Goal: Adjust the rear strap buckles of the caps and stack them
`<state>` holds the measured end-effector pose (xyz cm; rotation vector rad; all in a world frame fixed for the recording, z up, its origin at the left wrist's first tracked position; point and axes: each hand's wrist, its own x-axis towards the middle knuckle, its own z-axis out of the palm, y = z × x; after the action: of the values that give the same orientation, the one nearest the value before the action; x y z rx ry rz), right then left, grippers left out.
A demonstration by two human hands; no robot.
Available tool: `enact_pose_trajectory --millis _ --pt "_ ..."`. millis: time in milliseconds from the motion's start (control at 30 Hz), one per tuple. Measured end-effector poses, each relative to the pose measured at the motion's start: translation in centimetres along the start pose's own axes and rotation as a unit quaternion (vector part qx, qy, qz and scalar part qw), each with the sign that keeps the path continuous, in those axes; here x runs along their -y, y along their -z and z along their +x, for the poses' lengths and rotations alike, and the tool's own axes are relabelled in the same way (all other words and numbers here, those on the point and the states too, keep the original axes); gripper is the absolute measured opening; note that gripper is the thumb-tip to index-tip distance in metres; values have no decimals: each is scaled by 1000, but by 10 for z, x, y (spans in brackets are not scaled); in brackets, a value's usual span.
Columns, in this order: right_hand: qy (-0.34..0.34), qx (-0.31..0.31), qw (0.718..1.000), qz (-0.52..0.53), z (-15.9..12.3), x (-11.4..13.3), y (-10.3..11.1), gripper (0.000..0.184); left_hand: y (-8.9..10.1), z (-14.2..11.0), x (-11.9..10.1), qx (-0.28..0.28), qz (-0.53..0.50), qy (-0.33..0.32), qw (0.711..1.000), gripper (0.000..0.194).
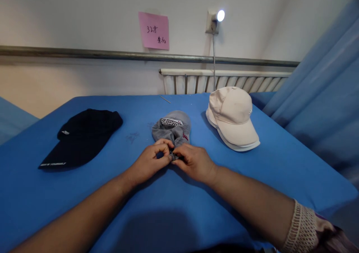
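A grey baseball cap (174, 127) with white lettering and a small dark red mark lies mid-table, its brim pointing away from me. At its near edge, my left hand (153, 158) is closed, pinching the cap's back strap between thumb and fingers. My right hand (195, 161) pinches the same strap from the other side, and the fingertips of both hands almost meet. A small glint, perhaps a buckle, shows between them; the fingers cover most of it. To the left rests a black cap (84, 137). On the right sits a stack of pale caps, a beige cap (234, 107) on top.
The table has a blue cover (174, 200). A thin stick (165, 99) lies near its far edge. Behind are a metal rail (112, 54), a white radiator (224, 80), a pink note (154, 31) and a lit plug (220, 15) with a cord. A blue curtain (322, 73) hangs on the right.
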<state>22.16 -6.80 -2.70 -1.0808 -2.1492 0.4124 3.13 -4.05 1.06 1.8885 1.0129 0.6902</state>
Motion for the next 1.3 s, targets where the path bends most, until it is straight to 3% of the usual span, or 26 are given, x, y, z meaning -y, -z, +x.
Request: enact_pose_trajectory --millis 433,667,1000,1300 --pt "25 9 999 -44 -4 4 0 13 -1 -4 -2 33 4 -24 999 26" --pt "22 -5 1000 -22 -3 2 1 12 -3 -3 -3 -9 -19 -10 1000 27" --pt "18 -23 999 16 -3 0 1 11 5 -5 3 4 -80 15 997 21" --pt "2 -5 1000 14 -1 2 2 10 1 -2 -1 -24 8 -18 1000 25"
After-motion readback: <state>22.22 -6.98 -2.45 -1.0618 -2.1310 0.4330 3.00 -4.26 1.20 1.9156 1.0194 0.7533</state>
